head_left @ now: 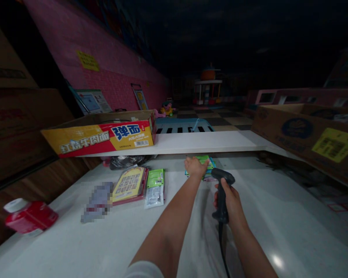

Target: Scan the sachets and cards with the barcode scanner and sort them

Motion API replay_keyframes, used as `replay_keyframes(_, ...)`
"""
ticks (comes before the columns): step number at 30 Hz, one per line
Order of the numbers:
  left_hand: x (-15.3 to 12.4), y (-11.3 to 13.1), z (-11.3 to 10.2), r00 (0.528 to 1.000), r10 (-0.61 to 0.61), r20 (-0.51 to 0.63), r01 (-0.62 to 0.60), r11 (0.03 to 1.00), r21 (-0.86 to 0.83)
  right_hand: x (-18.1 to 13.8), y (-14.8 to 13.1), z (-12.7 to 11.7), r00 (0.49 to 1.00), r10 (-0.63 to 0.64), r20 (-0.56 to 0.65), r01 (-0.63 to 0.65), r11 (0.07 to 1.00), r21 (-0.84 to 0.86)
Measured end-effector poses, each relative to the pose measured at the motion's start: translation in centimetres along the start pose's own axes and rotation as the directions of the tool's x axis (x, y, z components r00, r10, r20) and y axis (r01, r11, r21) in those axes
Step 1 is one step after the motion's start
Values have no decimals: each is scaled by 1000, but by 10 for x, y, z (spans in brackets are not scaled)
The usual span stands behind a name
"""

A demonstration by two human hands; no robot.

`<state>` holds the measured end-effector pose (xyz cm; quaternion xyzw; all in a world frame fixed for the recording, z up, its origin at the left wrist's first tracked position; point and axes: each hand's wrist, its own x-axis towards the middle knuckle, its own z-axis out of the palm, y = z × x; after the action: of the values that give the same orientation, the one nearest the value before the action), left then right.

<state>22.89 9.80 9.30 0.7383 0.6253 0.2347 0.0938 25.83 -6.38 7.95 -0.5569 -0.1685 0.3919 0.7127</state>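
Note:
At the back of the white counter, my left hand [195,166] is closed on a green packet [203,159], the thumb at its right side. Other packets show under and beside that hand, partly covered. A black handheld barcode scanner [221,193] is upright in my right hand [233,200], with its head pointing left toward the packets and a cable running down from the grip. Left of my left arm lie a green and silver packet [155,187] and a yellow printed card [129,185] on a reddish backing.
A red bottle [30,216] with a white cap lies at the counter's left. Above the counter's back edge runs a white shelf [205,142], bearing a red and yellow noodle carton [118,135] at left and a brown cardboard box [295,127] at right. A blurred-out grey item [97,202] lies near the card.

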Motion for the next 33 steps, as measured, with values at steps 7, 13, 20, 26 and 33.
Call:
replay_keyframes(7, -2, 9, -5, 993, -114, 36, 114, 993, -19, -2, -2, 1, 1000, 0, 7, 0, 999, 39)
replay_keyframes(13, 7, 2, -8, 977, -84, 198, 162, 892, -422, -3, -3, 1, 999, 11, 37, -13, 998, 59)
replay_keyframes(20, -26, -62, -30, 975, 2, 222, 200, 429, -881, -15, -5, 6, 978, 12, 209, -29, 997, 77)
replay_keyframes(26, -83, -172, -46, 994, -99, -37, 10, 436, -900, -35, 3, 16, 919, 56, 390, -26, 996, -82)
replay_keyframes(33, -104, -210, -36, 974, -187, -127, -14, 510, -860, -56, 15, 19, 821, 138, 554, 74, 937, -342)
